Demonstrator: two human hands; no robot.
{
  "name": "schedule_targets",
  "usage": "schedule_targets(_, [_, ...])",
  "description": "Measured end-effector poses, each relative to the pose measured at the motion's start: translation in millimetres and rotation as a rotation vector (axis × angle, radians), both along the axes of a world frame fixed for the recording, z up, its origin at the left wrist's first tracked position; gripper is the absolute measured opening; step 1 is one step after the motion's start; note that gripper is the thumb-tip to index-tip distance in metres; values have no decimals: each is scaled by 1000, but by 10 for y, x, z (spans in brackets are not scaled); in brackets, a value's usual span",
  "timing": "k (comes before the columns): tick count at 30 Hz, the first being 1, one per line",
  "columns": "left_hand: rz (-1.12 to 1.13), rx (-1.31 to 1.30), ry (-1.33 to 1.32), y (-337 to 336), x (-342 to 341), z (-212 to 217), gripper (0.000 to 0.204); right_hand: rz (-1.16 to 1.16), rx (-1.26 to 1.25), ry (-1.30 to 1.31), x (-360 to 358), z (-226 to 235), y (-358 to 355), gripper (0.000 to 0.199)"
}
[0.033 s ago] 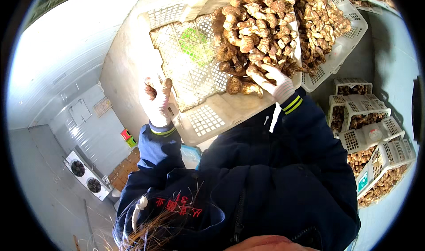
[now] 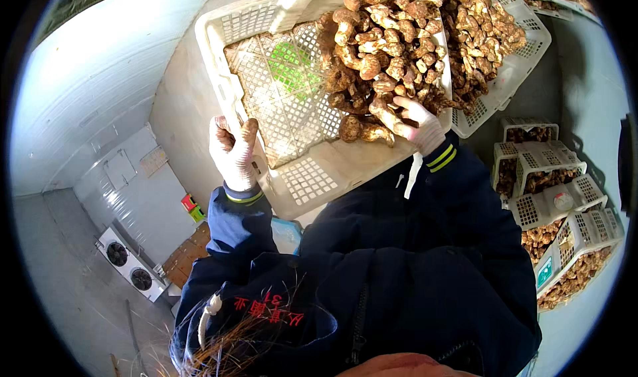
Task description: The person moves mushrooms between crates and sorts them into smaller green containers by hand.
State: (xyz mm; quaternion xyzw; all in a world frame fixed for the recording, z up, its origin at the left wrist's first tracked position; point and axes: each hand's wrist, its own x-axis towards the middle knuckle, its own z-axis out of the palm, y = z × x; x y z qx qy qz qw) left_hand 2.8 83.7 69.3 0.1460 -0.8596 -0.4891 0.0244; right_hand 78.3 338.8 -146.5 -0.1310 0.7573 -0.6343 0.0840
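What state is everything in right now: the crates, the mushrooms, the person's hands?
Held crate: tilted, half bare.
Mushrooms: heaped at its right side.
Left hand: gloved, gripping the crate's rim.
Right hand: gloved, among the mushrooms.
Second crate: full.
Stacked crates: filled.

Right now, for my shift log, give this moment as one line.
left hand: grips crate rim | right hand: on mushrooms | crate tilted

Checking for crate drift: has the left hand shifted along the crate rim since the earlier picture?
No. The left hand grips the same corner of the white crate, in the same place against the stacked crates on the right.
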Motion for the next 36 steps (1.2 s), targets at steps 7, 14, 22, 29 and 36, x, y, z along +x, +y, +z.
schedule_targets(7, [54, 114, 3, 77, 26, 13, 25, 58, -1092, -835, -64, 281, 270, 72])
schedule_targets(14, [-52, 89, 7, 33, 21, -7, 18, 115, -1461, -882, -398, 251, 288, 57])
schedule_targets(22, [-44, 72, 16, 14, 36, -6, 17, -158, -1467, -908, -270, -43, 370, 48])
schedule_targets(29, [-13, 35, -18, 2, 5, 2, 19, -456, -865, -865, 99, -97, 756, 47])
schedule_targets(36, [-85, 13, -7, 77, 14, 73, 17, -991, -811, -946, 1684, -712, 1200, 28])
